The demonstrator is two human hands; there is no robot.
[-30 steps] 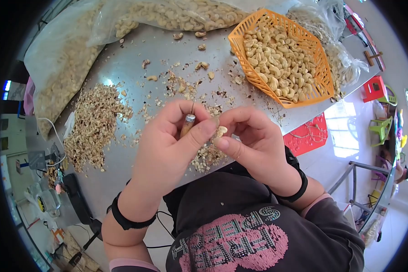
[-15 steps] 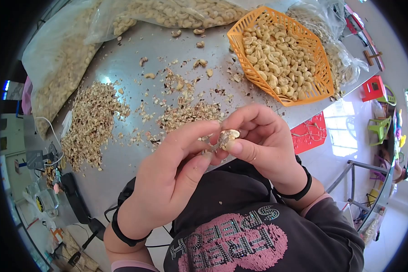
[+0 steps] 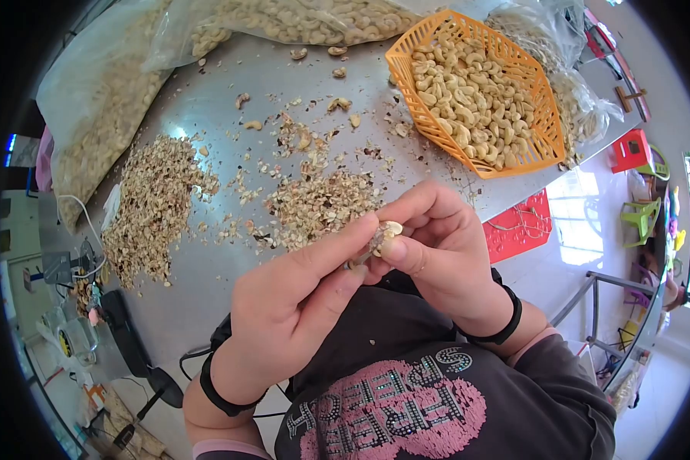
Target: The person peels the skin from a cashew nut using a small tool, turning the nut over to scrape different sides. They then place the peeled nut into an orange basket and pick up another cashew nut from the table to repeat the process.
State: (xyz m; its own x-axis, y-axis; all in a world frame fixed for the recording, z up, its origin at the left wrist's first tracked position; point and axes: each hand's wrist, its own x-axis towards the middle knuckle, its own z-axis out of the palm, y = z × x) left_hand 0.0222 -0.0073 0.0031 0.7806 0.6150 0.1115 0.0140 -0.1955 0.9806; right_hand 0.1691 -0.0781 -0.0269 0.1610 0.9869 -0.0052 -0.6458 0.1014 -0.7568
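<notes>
A cashew point(image 3: 386, 236) with patches of brownish skin is pinched between the fingertips of my right hand point(image 3: 445, 257). My left hand point(image 3: 299, 299) touches the same nut from the other side, thumb and forefinger closed around its lower end; a small thin item, too small to make out, shows at the left thumb tip. Just beyond the hands lies a heap of peeled skin flakes point(image 3: 322, 203) on the metal table point(image 3: 230, 84).
An orange basket point(image 3: 550, 130) of pale cashews stands at the back right. Plastic bags of cashews point(image 3: 92, 115) line the back and left. A larger flake pile point(image 3: 157, 207) lies left, near a black device point(image 3: 126, 333). Loose nuts dot the table.
Both hands have shifted slightly; the left forefinger is now nearer the nut, and the left hand sits a little further right. The nut stays held.
</notes>
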